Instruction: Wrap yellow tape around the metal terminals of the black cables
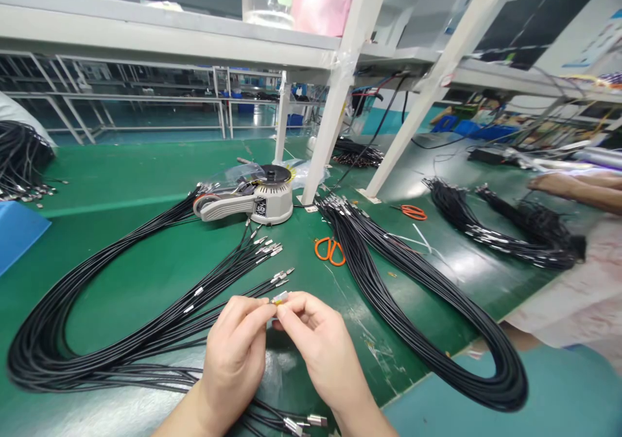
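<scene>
In front of me, my left hand (237, 349) is closed, its thumb and forefinger pinching a black cable just behind its metal connector (280, 296). From the other side my right hand (323, 343) pinches at the same end, where a small piece of yellow tape (278, 302) shows by the fingertips. How far the tape goes round is hidden. Left of my hands curves a large bundle of black cables (53, 320), its metal ends fanned out just beyond my fingers. Other connector ends (311, 421) lie below my wrists.
A tape dispenser (272, 201) stands ahead on the green table (140, 178). Orange-handled scissors (330, 251) and a second pair (413, 212) lie right of it. Another cable bundle (437, 333) loops over the front edge. Shelf posts (335, 100) rise behind. A co-worker's arm (573, 188) reaches in at right.
</scene>
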The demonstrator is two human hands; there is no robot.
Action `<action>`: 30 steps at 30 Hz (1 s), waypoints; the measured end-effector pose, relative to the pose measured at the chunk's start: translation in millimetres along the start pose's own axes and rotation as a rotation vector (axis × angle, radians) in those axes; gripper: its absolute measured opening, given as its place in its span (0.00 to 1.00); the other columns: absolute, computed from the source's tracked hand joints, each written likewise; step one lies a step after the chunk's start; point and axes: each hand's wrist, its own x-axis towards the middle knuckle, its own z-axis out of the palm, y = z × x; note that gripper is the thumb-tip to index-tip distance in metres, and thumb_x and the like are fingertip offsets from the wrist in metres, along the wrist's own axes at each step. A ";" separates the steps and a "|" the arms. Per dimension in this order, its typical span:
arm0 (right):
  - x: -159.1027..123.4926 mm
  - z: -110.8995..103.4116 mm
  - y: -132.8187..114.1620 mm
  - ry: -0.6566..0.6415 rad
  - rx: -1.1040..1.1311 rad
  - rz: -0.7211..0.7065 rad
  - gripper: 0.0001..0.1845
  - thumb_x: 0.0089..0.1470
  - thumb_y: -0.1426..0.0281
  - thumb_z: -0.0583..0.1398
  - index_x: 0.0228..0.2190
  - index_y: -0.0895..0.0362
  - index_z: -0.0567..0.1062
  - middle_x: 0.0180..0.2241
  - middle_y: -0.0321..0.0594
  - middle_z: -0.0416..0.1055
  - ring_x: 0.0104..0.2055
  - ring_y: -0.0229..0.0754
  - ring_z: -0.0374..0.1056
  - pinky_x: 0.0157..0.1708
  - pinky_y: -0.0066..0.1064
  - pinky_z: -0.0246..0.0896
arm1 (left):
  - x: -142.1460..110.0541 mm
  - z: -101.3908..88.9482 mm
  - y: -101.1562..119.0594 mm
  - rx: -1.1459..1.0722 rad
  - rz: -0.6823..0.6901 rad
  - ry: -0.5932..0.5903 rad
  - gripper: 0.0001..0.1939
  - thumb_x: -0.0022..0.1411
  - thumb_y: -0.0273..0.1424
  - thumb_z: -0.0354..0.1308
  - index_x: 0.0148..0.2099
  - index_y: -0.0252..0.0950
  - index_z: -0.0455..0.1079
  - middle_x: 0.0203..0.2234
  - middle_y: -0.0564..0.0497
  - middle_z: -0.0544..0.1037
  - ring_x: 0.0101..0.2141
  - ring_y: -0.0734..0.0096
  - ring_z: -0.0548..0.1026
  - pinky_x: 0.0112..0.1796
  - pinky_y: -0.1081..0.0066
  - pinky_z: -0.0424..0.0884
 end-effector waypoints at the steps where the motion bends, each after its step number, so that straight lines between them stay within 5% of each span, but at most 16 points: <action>1: 0.0 -0.2 -0.3 0.001 -0.006 0.001 0.11 0.50 0.68 0.62 0.20 0.58 0.71 0.26 0.36 0.69 0.31 0.38 0.66 0.34 0.27 0.61 | -0.1 0.0 0.1 0.001 0.001 0.003 0.20 0.59 0.13 0.50 0.47 0.39 0.68 0.32 0.51 0.73 0.34 0.73 0.71 0.36 0.73 0.70; 15: 1.9 -0.8 -2.6 0.015 -0.035 0.023 0.10 0.47 0.68 0.63 0.19 0.58 0.71 0.26 0.37 0.72 0.30 0.40 0.67 0.33 0.28 0.63 | 1.2 -0.5 1.2 -0.024 0.000 0.010 0.23 0.59 0.14 0.49 0.52 0.41 0.67 0.32 0.50 0.74 0.33 0.72 0.71 0.34 0.72 0.70; 22: 3.5 0.5 7.5 0.027 -0.050 0.065 0.11 0.47 0.64 0.64 0.23 0.59 0.75 0.25 0.38 0.74 0.30 0.41 0.69 0.34 0.31 0.65 | -2.1 3.4 -3.0 0.029 -0.123 -0.029 0.17 0.62 0.19 0.48 0.50 0.37 0.67 0.35 0.47 0.74 0.35 0.69 0.72 0.36 0.70 0.71; 30: -9.1 -5.4 21.3 0.015 0.296 0.179 0.18 0.47 0.63 0.65 0.38 0.61 0.77 0.36 0.47 0.77 0.34 0.43 0.72 0.35 0.35 0.70 | 3.7 0.4 -4.5 0.095 -0.190 0.009 0.07 0.63 0.24 0.50 0.41 0.34 0.68 0.31 0.49 0.72 0.32 0.71 0.72 0.34 0.70 0.71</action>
